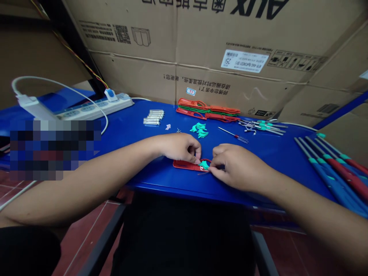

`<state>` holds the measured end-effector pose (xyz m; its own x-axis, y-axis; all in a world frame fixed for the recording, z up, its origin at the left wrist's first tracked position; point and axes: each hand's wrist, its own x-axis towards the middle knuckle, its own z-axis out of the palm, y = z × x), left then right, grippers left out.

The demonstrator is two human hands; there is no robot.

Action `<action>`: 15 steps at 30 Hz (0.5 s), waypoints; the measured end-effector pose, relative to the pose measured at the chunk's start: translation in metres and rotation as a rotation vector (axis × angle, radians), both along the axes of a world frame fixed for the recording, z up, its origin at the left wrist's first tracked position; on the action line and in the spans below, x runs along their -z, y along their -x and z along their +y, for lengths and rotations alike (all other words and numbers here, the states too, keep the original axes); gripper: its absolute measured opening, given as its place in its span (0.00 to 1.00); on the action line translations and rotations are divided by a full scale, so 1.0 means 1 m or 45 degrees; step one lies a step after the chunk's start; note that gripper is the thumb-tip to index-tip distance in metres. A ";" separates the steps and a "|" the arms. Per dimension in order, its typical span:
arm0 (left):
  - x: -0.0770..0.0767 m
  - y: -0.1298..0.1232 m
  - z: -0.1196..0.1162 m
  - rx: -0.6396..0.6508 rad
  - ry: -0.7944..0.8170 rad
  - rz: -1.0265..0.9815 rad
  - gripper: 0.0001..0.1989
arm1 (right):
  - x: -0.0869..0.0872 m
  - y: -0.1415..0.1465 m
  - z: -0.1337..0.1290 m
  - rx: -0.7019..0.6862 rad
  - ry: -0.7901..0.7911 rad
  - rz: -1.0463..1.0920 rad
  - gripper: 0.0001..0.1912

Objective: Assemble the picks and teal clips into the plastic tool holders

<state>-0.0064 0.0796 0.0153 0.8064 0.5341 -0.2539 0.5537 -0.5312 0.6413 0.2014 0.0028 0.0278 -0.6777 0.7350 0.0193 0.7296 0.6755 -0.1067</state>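
Observation:
A red plastic handle half-shell (186, 165) lies on the blue table in front of me, with a small teal plastic piece (204, 165) set in its right part. My left hand (181, 148) comes in from the left, thumb and index finger pinched at the upper left edge of the teal piece. From the other side my right hand (237, 165) grips the shell's right end, its fingers curled and the thumb close to the teal piece. The fingers partly cover that end. A thin reddish wire or strip shows just below the shell.
Behind my hands lie loose teal pieces (200, 130), clear tubes (153, 117), stacked red and green shells (207, 109), a screwdriver (233, 135) and metal rods with white wires (267, 126). Blue and red poles (336, 168) lie right; a power strip (94, 107) sits left. Cardboard (201, 50) stands behind.

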 end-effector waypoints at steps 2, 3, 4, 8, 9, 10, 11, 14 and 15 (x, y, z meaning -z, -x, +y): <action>0.000 0.000 0.000 -0.013 0.005 0.002 0.10 | -0.001 0.003 -0.003 -0.021 -0.078 -0.107 0.13; 0.001 0.000 0.001 -0.018 0.009 -0.003 0.10 | -0.001 0.004 -0.005 -0.027 -0.117 -0.160 0.13; 0.001 0.000 0.001 -0.022 0.011 -0.008 0.09 | -0.001 0.005 -0.007 -0.033 -0.150 -0.204 0.13; 0.001 -0.001 0.000 -0.045 0.015 -0.010 0.10 | 0.005 0.003 -0.013 -0.058 -0.191 -0.223 0.10; 0.001 -0.001 -0.001 -0.048 0.017 -0.006 0.10 | 0.007 0.002 -0.013 -0.056 -0.190 -0.197 0.10; 0.001 -0.001 -0.001 -0.049 0.019 -0.004 0.11 | 0.009 0.000 -0.014 -0.047 -0.191 -0.166 0.10; 0.002 -0.001 -0.001 -0.049 0.021 -0.003 0.11 | 0.010 -0.002 -0.014 -0.034 -0.193 -0.136 0.11; 0.003 -0.001 -0.001 -0.056 0.026 -0.004 0.12 | 0.012 -0.004 -0.015 -0.022 -0.218 -0.097 0.13; 0.003 0.000 0.000 -0.059 0.028 -0.006 0.11 | 0.012 -0.004 -0.015 -0.034 -0.229 -0.108 0.13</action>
